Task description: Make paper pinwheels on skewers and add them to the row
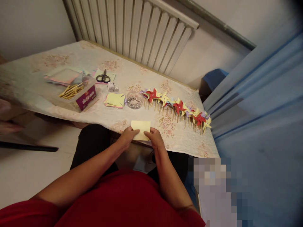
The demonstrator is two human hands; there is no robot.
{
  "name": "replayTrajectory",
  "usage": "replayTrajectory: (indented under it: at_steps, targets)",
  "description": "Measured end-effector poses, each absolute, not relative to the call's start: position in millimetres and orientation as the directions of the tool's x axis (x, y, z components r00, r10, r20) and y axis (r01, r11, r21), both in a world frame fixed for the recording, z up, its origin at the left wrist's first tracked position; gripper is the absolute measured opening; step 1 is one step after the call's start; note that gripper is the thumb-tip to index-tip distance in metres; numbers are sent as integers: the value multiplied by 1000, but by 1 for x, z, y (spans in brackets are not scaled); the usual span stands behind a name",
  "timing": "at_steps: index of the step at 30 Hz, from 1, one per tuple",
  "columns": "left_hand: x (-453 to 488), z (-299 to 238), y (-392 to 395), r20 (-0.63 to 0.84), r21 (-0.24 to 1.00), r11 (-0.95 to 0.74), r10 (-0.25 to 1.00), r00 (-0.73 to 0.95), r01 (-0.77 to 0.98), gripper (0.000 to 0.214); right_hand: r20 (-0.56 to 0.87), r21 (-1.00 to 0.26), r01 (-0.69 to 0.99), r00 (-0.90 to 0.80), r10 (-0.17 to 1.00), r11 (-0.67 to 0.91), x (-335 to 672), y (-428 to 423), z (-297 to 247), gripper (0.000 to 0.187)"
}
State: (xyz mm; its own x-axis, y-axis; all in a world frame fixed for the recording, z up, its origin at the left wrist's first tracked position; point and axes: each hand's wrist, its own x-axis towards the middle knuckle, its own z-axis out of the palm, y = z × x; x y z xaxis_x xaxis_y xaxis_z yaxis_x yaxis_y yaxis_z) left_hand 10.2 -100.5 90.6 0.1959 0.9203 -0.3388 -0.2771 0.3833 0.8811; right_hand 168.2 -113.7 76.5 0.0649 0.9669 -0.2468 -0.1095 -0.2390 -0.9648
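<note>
"What do you have in the hands?"

"On my head feed, one yellow sheet (140, 130). I have the left hand (128, 135) pinching its left side, thumb on top, and the right hand (155, 137) gripping its right side likewise. The fingers underneath are hidden from me."

"And where is it?"

"At the near edge of the table, around the middle. I can't tell whether it touches the floral cloth (182, 143)."

"What do you see beyond it?"

"Farther off and a little left, a stack of coloured paper (115, 99), with a round clear container (134, 108) just to its right. The shiny bits inside are too small for me to make out. From there a row of pinwheels (179, 107) in red, yellow, purple and blue runs to the right end, sticks pointing to the near side."

"And on the left?"

"I've got a plastic box (87, 98) with a purple label, holding thin sticks (72, 90). Right of it and farther back, black scissors (103, 77) lie on more paper, beside small white boxes (113, 86)."
</note>
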Motion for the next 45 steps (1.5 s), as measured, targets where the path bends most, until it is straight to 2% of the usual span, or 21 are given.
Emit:
replayTrajectory:
  at_steps: [7,9,12,15,18,21,24,35,41,45]
  targets:
    - [8,95,-99,-391,810,459,886,248,-365,36,-188,-979,-109,162,969,-172,169,-122,82,24]
    - [8,98,-99,-393,792,471,880,266,-388,37,-113,-993,-39,217,969,-107,168,-125,82,26]
    - [8,102,-100,-407,771,491,870,280,-406,38,61,-988,156,300,952,14,168,-131,84,28]
    - [7,105,-100,-411,762,495,868,279,-416,39,233,-925,354,236,943,140,172,-138,87,19]
    - [7,105,-101,-402,765,492,869,287,-417,40,291,-871,428,58,955,239,178,-142,91,10]
    - [7,105,-102,-392,777,484,873,291,-403,43,281,-862,422,-62,958,281,182,-143,94,16]
    - [7,105,-103,-382,797,471,878,289,-377,47,235,-881,400,-93,968,252,182,-143,96,18]
    - [11,106,-107,-317,877,385,913,255,-287,39,-16,-951,309,39,999,-27,167,-142,101,16]
    - [13,103,-106,-314,884,383,911,268,-268,45,-180,-954,231,71,981,-192,157,-139,104,18]
    - [13,105,-107,-303,882,381,909,285,-278,46,-202,-953,209,109,973,-221,151,-138,106,19]
